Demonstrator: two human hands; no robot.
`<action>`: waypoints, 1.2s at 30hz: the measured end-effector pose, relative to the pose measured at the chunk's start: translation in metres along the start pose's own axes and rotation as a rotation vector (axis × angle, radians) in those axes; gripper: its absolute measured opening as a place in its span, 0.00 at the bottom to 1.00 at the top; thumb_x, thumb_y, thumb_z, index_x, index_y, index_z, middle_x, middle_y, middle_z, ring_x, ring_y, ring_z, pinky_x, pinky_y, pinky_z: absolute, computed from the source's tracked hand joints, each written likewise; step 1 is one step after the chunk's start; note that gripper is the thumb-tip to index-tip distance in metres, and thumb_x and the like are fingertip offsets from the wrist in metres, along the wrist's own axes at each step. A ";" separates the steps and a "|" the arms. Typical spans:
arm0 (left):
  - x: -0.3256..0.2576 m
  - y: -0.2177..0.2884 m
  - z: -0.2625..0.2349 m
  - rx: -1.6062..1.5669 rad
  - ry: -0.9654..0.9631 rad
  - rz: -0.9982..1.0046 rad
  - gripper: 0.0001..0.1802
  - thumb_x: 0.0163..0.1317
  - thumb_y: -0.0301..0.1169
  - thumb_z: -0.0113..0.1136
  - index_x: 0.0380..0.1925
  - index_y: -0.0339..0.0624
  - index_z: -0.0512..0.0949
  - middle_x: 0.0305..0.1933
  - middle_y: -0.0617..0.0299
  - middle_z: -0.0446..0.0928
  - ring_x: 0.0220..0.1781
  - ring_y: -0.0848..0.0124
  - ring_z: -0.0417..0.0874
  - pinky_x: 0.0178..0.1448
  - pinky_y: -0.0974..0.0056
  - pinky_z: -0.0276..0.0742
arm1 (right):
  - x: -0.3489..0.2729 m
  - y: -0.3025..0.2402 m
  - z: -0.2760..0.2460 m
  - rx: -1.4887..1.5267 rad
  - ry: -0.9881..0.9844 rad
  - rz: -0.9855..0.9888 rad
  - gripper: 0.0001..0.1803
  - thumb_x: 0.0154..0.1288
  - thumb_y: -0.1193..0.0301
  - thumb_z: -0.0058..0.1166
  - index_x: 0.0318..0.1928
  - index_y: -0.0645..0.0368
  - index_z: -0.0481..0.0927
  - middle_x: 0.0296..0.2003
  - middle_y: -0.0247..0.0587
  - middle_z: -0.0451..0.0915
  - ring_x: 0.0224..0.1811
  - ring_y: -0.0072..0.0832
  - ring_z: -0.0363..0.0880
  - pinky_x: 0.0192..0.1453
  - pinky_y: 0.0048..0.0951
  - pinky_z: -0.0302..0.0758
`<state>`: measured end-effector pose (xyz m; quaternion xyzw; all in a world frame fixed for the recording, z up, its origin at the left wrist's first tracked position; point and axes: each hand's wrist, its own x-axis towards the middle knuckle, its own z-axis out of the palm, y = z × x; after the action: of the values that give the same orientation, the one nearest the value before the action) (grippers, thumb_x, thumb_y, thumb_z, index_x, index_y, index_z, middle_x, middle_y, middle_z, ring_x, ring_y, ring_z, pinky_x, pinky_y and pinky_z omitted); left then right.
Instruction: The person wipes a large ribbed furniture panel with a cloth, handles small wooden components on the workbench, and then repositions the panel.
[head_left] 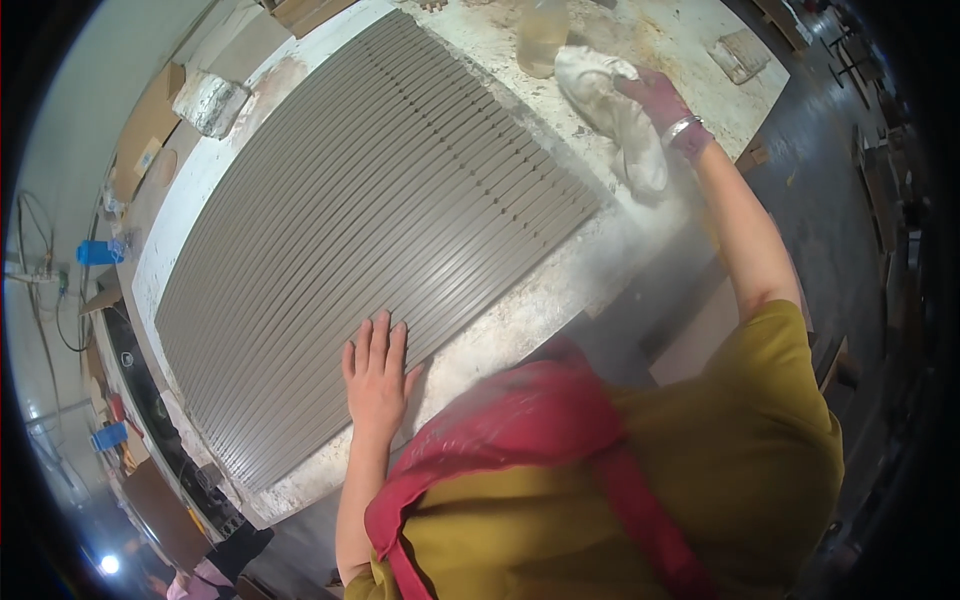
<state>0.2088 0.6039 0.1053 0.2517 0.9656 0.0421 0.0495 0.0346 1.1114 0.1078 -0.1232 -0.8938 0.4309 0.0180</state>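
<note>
Presently the left hand (378,370) lies flat, its fingers a little spread, on the near edge of the grey strips (370,210), which lie side by side on the white table (530,325); the right hand (660,102) grips a bunched white cloth (602,85) near the jar (541,40). In my judgement, the left should press only lightly, and the cloth must not drag on the strip ends

Across the centre, the slatted panel (370,230) is showing grey parallel stripes and dark dotted rows. At upper right, the cloth (603,100) is looking white. At lower centre, a pale-smudged crimson apron (520,410) is contrasting with a mustard shirt (720,450).
</note>
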 end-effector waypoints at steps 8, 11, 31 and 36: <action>0.032 -0.012 -0.032 -0.378 0.099 0.041 0.28 0.57 0.33 0.59 0.59 0.39 0.69 0.66 0.48 0.65 0.67 0.50 0.65 0.68 0.51 0.58 | -0.029 0.045 -0.025 0.988 -0.019 0.266 0.22 0.66 0.61 0.54 0.55 0.61 0.74 0.45 0.37 0.80 0.44 0.27 0.80 0.50 0.27 0.77; 0.097 -0.014 -0.056 -0.415 0.132 0.101 0.27 0.59 0.28 0.59 0.59 0.40 0.69 0.63 0.49 0.70 0.65 0.51 0.69 0.67 0.54 0.64 | -0.070 0.065 -0.007 1.349 -0.006 0.219 0.21 0.66 0.62 0.53 0.55 0.61 0.74 0.45 0.38 0.80 0.44 0.28 0.80 0.50 0.28 0.77; 0.483 0.134 -0.026 -0.959 0.161 0.282 0.46 0.49 0.36 0.73 0.63 0.31 0.57 0.60 0.48 0.67 0.61 0.60 0.70 0.65 0.61 0.65 | -0.135 0.072 0.023 1.609 0.322 0.356 0.16 0.66 0.67 0.52 0.50 0.61 0.76 0.42 0.40 0.82 0.42 0.30 0.81 0.49 0.31 0.79; 0.455 0.183 -0.009 -0.489 0.374 0.811 0.35 0.46 0.31 0.71 0.55 0.39 0.68 0.53 0.47 0.74 0.53 0.51 0.77 0.56 0.54 0.74 | -0.134 0.070 0.024 1.556 0.395 0.302 0.15 0.67 0.67 0.51 0.51 0.61 0.76 0.41 0.40 0.82 0.41 0.30 0.82 0.47 0.32 0.80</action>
<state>-0.0994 0.9861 0.0995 0.5755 0.7445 0.3271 -0.0870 0.1752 1.1034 0.0488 -0.2682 -0.2929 0.8963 0.1975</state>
